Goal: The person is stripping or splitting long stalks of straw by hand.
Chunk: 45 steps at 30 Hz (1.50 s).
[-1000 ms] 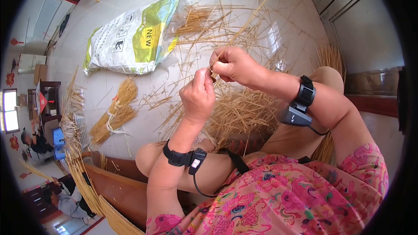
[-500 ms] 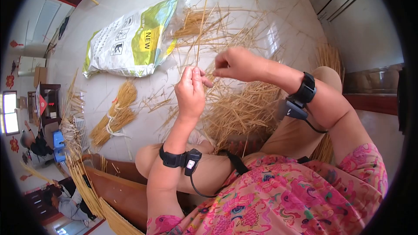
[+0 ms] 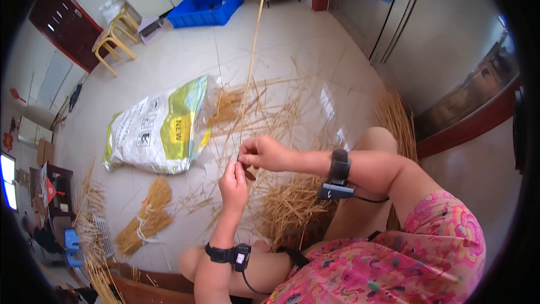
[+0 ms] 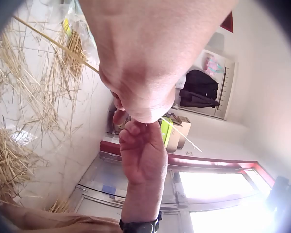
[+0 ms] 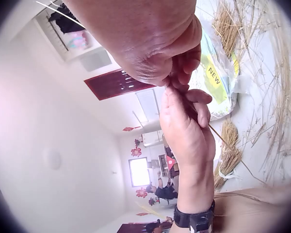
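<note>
A long, thin straw stalk (image 3: 251,59) rises from between both hands toward the top of the head view. My left hand (image 3: 234,187) pinches its lower end between thumb and fingers. Right at those fingertips, my right hand (image 3: 269,153) pinches the stalk too, its fingers curled. In the left wrist view the stalk (image 4: 53,42) runs out past the left hand (image 4: 140,63), and the right hand (image 4: 144,158) meets it from below. The right wrist view has the left hand (image 5: 186,138) close against the right hand (image 5: 145,43); the pinched spot itself is hidden.
Loose straw (image 3: 295,202) is heaped before the knees and scattered over the tiled floor. A white-green plastic sack (image 3: 157,126) lies beyond, straw at its mouth. Nearer left is a tied straw bundle (image 3: 147,214). A blue crate (image 3: 205,8) and yellow-legged stools (image 3: 115,39) stand farther back.
The right hand moved away from the left, then came back to its fingertips. The stalk swung from leaning right to nearly upright. The head view tilted up, bringing the blue crate into sight.
</note>
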### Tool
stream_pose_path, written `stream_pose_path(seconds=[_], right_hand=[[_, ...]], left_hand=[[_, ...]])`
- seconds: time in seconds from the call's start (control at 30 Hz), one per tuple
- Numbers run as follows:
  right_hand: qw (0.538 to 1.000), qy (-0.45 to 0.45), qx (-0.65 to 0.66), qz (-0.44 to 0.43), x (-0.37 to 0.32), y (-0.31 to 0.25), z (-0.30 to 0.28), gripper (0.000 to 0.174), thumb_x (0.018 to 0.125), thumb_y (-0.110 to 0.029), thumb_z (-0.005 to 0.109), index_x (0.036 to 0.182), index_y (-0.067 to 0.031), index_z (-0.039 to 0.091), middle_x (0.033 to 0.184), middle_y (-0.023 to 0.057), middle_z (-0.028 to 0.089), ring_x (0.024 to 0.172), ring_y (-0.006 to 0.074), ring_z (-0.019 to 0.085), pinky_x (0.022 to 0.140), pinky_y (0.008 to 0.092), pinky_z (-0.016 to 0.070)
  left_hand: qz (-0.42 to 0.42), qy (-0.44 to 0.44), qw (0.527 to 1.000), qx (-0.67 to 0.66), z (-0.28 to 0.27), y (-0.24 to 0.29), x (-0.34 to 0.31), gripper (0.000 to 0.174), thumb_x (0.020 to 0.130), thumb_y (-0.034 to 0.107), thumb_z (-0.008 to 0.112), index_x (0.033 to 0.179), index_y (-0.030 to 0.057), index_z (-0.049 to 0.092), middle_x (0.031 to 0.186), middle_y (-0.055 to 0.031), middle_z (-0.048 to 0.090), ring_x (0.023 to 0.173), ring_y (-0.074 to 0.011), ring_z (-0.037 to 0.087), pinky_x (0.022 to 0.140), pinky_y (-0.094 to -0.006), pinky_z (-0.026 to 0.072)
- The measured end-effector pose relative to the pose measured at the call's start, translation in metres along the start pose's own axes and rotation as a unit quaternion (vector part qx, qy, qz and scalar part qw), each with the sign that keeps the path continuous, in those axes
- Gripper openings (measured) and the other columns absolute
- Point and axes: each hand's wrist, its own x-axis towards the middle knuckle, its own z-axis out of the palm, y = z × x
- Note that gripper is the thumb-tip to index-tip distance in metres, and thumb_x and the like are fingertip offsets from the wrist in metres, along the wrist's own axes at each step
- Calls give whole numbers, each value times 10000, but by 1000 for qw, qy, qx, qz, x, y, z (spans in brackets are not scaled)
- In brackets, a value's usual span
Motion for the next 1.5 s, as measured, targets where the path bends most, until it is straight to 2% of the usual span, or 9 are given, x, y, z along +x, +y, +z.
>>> stream_pose_path(seconds=[0.13, 0.43, 0.67, 0.77, 0.97, 1.0, 1.23, 1.4, 1.5], right_hand=[[997, 13, -52, -52, 4, -1, -4, 152, 849, -143, 622, 811, 4, 629, 703, 63, 657, 592, 102, 588, 544, 257, 484], [975, 168, 123, -82, 10, -50, -56, 237, 942, -232, 534, 903, -12, 612, 720, 15, 613, 596, 44, 544, 512, 198, 432], [961, 199, 178, -70, 14, -41, -74, 213, 967, -169, 464, 958, -4, 598, 764, 20, 610, 632, 61, 564, 539, 197, 444], [978, 126, 167, -19, 3, -29, -38, 210, 962, -165, 484, 983, 4, 607, 814, 30, 635, 664, 68, 583, 575, 198, 463], [990, -3, 138, -7, -7, -10, 0, 208, 945, -172, 532, 982, 14, 617, 820, 21, 641, 683, 60, 591, 569, 200, 472], [995, 5, 96, 8, -7, -18, -4, 207, 918, -178, 581, 986, 17, 595, 792, 27, 631, 682, 64, 595, 555, 199, 471], [929, 246, 206, -182, 12, -53, -64, 418, 862, -130, 649, 1172, 28, 418, 801, 30, 565, 646, 77, 545, 540, 203, 445], [923, 281, 201, -170, 19, -54, -83, 151, 905, -162, 600, 877, -14, 620, 749, 13, 605, 610, 60, 551, 528, 198, 433], [920, 280, 228, -150, 16, -56, -78, 153, 903, -169, 604, 871, -21, 626, 736, 10, 606, 609, 53, 558, 519, 193, 429]], left_hand=[[32, 5, 999, 19, 2, 2, -1, 263, 986, 169, 387, 862, -5, 541, 694, -74, 631, 526, -99, 561, 480, -253, 398], [144, 86, 946, 276, -24, -16, 10, 122, 921, 132, 477, 916, 63, 577, 736, -88, 633, 687, -275, 623, 600, -382, 474], [189, 147, 905, 351, -36, -20, 13, 403, 828, 94, 593, 1212, 50, 480, 1085, -150, 559, 1064, -312, 504, 930, -466, 352], [238, 108, 909, 324, -26, -1, 11, 523, 811, 64, 609, 1284, 17, 389, 1115, -184, 546, 1087, -316, 506, 927, -452, 370], [149, 36, 954, 259, -17, -11, 1, 281, 870, 74, 550, 1138, 69, 464, 946, -180, 632, 789, -369, 624, 630, -442, 487], [213, 71, 939, 261, -15, -10, 3, 165, 898, 82, 507, 1061, 86, 486, 833, -168, 642, 680, -386, 616, 535, -457, 469], [144, 38, 956, 254, -32, -6, 0, 105, 909, 93, 473, 996, 84, 530, 804, -151, 635, 696, -363, 615, 570, -432, 468], [146, 32, 957, 250, -31, -1, -4, 101, 902, 77, 478, 981, 76, 541, 801, -144, 634, 693, -355, 610, 575, -416, 467], [165, 52, 954, 244, -30, -1, -3, 86, 901, 82, 498, 973, 71, 544, 797, -141, 635, 684, -348, 610, 567, -410, 464]])
